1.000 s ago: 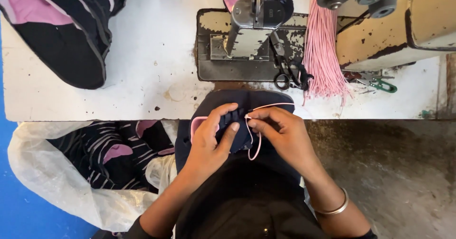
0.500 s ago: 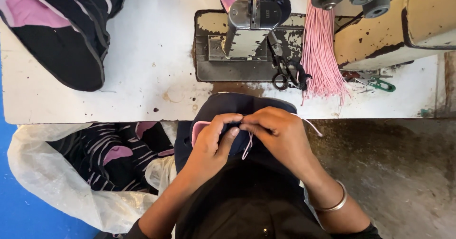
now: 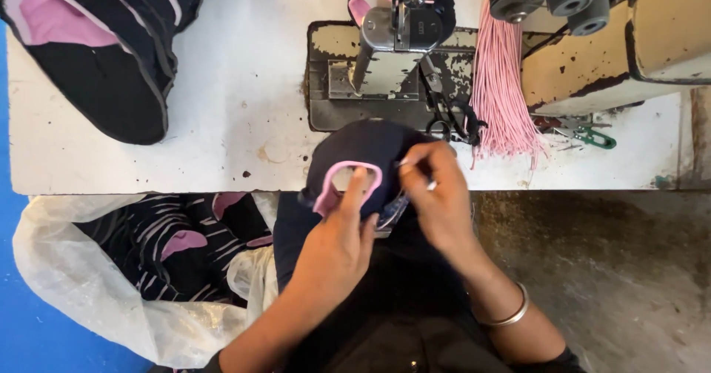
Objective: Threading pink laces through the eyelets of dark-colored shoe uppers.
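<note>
Dark navy cap piece (image 3: 363,151) with pink-edged opening lies at the near edge of the desk (image 3: 222,106), just in front of the sewing machine (image 3: 400,54). Left hand (image 3: 337,247) grips it, one finger through the opening. Right hand (image 3: 441,195) is pinched closed on a small tool (too small to identify) touching the fabric. Pink cords (image 3: 503,91) hang to the machine's right.

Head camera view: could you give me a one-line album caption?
At a sewing machine, the left hand and right hand hold a dark cap piece with pink trim.
</note>
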